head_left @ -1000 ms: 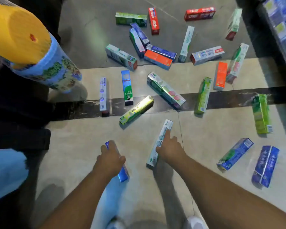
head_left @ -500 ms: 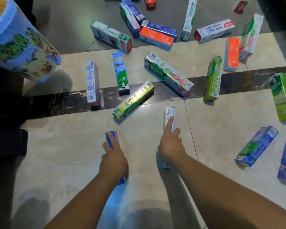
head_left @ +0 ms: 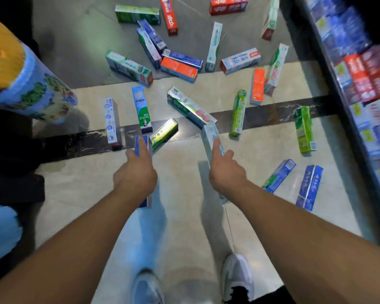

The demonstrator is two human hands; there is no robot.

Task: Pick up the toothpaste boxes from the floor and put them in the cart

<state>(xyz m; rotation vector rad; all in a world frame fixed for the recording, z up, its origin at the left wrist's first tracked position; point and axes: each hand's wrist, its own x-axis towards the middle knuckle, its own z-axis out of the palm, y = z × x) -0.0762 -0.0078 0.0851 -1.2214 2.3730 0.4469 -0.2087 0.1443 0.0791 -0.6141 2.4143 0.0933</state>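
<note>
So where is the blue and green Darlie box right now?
The blue and green Darlie box lies on the floor left of centre, between a white box and a shiny yellow-green box.

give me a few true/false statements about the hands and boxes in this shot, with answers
1. The left hand holds a blue box. True.
2. The right hand is empty. False: it holds a white box, index finger laid along it.
3. Both held boxes lie flat on the floor. False: they look lifted, each casting a shadow on the tiles.
4. A box reading DARLIE lies beyond the left hand. True.
5. All boxes have been gathered. False: many remain scattered on the floor.
6. Shelves of boxed goods run along the right edge. True.
</note>
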